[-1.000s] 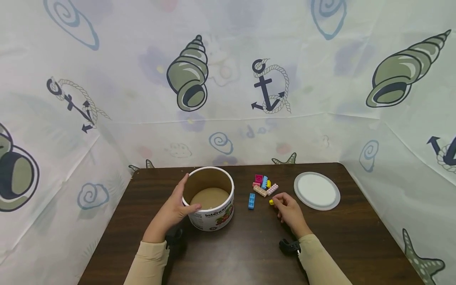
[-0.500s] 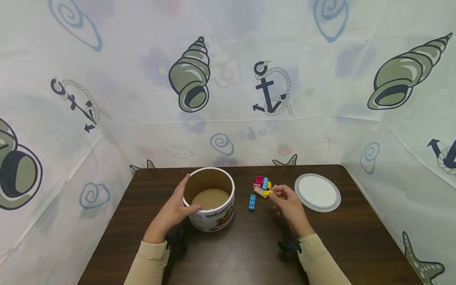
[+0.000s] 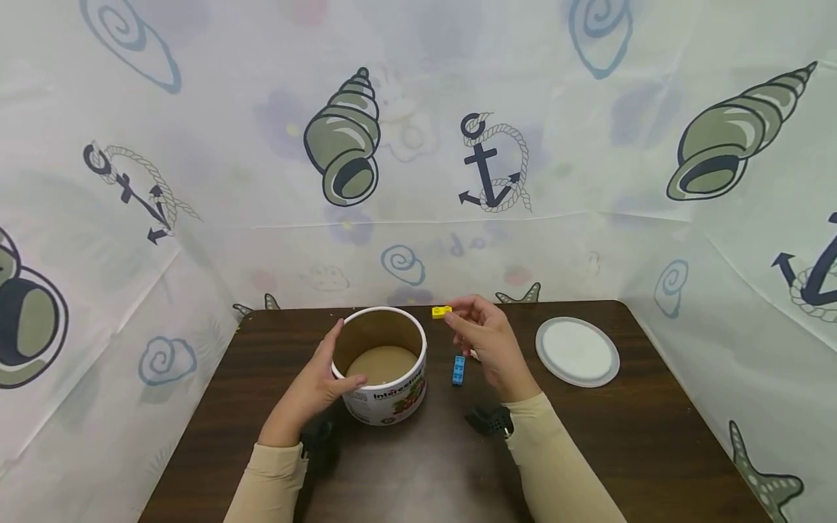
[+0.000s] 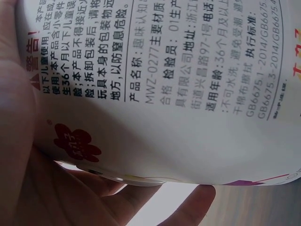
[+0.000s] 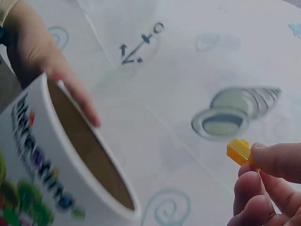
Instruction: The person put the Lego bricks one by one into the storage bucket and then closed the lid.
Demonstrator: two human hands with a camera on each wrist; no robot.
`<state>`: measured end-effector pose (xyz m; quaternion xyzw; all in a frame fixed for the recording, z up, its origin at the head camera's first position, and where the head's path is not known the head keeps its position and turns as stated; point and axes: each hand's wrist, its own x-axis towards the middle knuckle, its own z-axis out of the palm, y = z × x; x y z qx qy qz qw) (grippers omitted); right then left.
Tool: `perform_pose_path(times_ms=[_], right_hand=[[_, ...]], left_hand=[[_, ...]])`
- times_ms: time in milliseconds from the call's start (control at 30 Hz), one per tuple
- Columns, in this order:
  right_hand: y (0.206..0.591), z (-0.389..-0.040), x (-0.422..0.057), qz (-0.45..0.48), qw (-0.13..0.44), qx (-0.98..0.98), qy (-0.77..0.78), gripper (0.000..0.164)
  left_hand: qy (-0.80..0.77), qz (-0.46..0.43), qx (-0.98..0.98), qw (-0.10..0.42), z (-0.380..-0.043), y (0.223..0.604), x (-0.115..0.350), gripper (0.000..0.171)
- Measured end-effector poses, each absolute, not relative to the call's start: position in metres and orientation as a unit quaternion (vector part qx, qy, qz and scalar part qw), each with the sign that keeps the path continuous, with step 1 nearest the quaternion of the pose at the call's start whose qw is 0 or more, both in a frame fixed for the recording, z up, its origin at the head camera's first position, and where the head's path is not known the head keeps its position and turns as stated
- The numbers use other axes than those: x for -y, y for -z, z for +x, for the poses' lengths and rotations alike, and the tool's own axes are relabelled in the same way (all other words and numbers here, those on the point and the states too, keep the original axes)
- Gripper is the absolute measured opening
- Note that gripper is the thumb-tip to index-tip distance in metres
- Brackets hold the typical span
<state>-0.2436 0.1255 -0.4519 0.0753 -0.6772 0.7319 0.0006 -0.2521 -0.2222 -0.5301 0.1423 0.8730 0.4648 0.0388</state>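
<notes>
My right hand (image 3: 492,349) pinches a small yellow toy brick (image 3: 439,312) between thumb and fingertips, raised just beyond the right side of a round white tub (image 3: 392,412). In the right wrist view, the yellow brick (image 5: 239,151) sticks out past the thumb, apart from the tub's rim (image 5: 89,165). My left hand (image 3: 312,391) grips the tub's left side, its thumb across the near rim. Printed text and fingers wrapping the wall (image 4: 155,136) show in the left wrist view. Inside, the tub's bare tan bottom is visible.
On the dark wooden table (image 3: 405,487), a blue brick (image 3: 458,370) lies between the tub and my right hand. That hand hides the pile of bricks behind it. A round white lid (image 3: 578,352) lies to the right. Patterned white cloth (image 3: 418,181) surrounds the table.
My right hand has lifted the yellow brick from near the pile, carrying it up and left toward the tub. The left hand and tub have stayed in place.
</notes>
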Motion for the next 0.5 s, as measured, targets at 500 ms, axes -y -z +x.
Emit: perform_pose_path(times_ms=[500], right_hand=[[0.419, -0.268, -0.047, 0.132, -0.089, 0.699, -0.697, 0.026]], left_hand=[[-0.469, 0.153, -0.869, 0.033, -0.255, 0.532, 0.224, 0.129]])
